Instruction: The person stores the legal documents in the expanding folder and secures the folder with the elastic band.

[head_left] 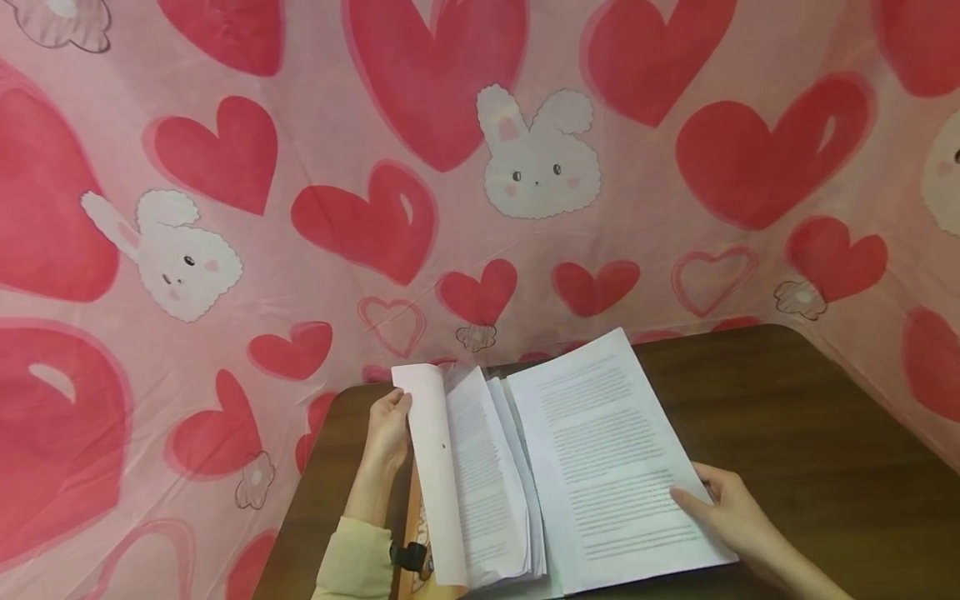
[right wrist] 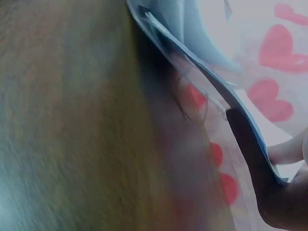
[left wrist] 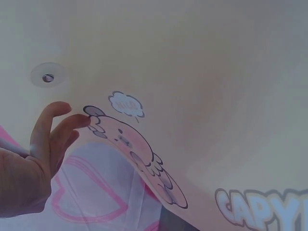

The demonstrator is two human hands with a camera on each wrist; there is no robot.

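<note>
A folder stands spread open over the table in the head view. My left hand (head_left: 388, 429) pinches the outer edge of its pale cover (head_left: 423, 483), near the top. In the left wrist view the cover's outside shows a cartoon animal (left wrist: 130, 139), big "CAPY" letters (left wrist: 260, 209) and a round snap button (left wrist: 47, 77). Several printed sheets (head_left: 483, 483) lean in the middle of the folder. On the right, my right hand (head_left: 731, 508) holds a printed page (head_left: 607, 450) at its lower right edge, thumb on the front and fingers behind. In the right wrist view this bundle's edge (right wrist: 211, 79) appears side-on.
The dark wooden table (head_left: 795, 417) extends to the right of the folder and behind it. A pink cloth (head_left: 645, 192) with hearts and rabbit faces hangs around the table's far side and sides. A black strap (head_left: 408, 556) sits at the left wrist.
</note>
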